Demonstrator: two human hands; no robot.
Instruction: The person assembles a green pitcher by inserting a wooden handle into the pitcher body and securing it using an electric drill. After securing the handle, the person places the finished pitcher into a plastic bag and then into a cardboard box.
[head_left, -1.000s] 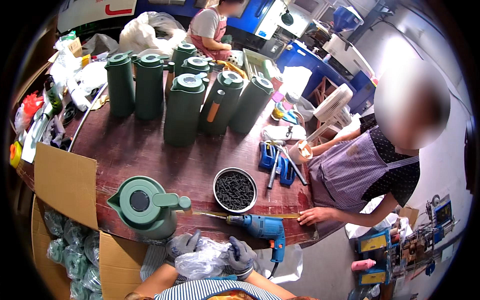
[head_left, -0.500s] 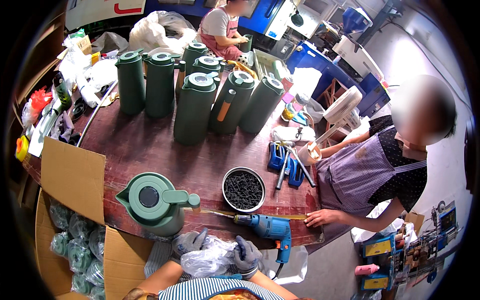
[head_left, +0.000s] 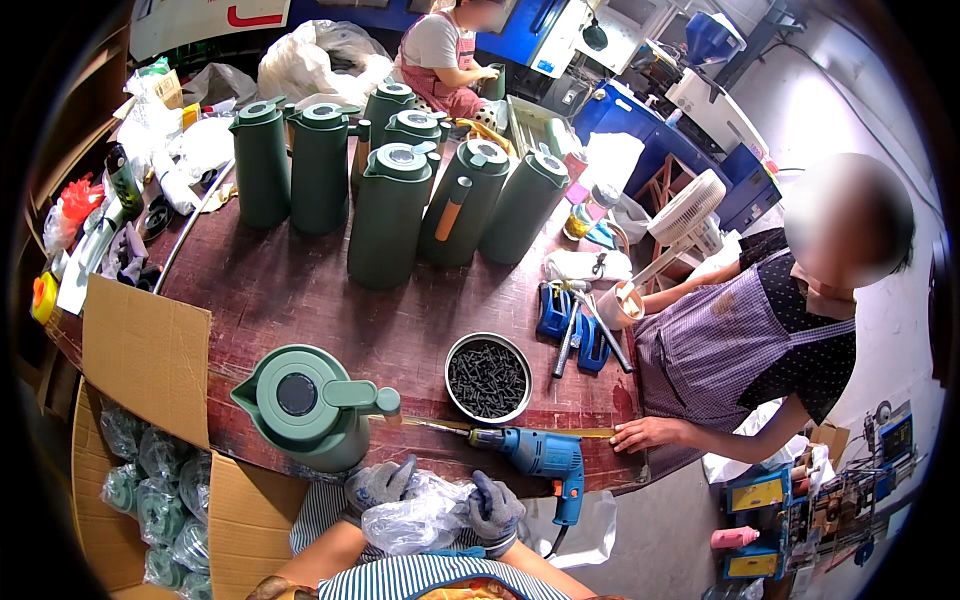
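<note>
My left hand [head_left: 380, 485] and my right hand [head_left: 495, 512], both in grey work gloves, are closed on a crumpled clear plastic bag [head_left: 418, 518] held in front of my striped apron. Just beyond my left hand stands a green vacuum jug [head_left: 310, 400] on the table edge, its handle pointing right. A blue power drill [head_left: 540, 455] lies close past my right hand, its bit toward the jug. Behind the drill is a round metal bowl [head_left: 450, 405] full of small black screws. What the bag contains, if anything, I cannot make out.
Several green jugs [head_left: 385, 235] stand farther back on the dark red table [head_left: 270, 300]. An open carton [head_left: 235, 520] with bagged green parts is at lower left. Hammers [head_left: 567, 340] lie near a white fan [head_left: 688, 212]. A co-worker's hand [head_left: 650, 432] rests on the right edge.
My hands and the bag stay in nearly the same place. The seated person at the back has shifted slightly.
</note>
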